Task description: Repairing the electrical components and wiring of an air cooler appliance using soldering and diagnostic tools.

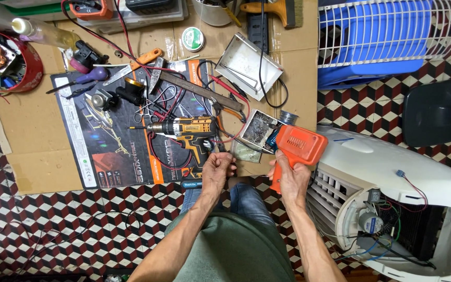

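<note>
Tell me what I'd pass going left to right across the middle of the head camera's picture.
Black mat → yellow cordless drill → left hand → right hand gripping the orange soldering gun → white fan housing → small motor.

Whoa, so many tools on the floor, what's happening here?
A person sits on a checkered tile floor over a sheet of cardboard strewn with tools. The right hand grips an orange pistol-shaped soldering gun, its tip pointing at a small circuit board. The left hand pinches something small beside a yellow cordless drill; what it is I cannot tell. An opened white appliance lies to the right, wires showing.
</note>
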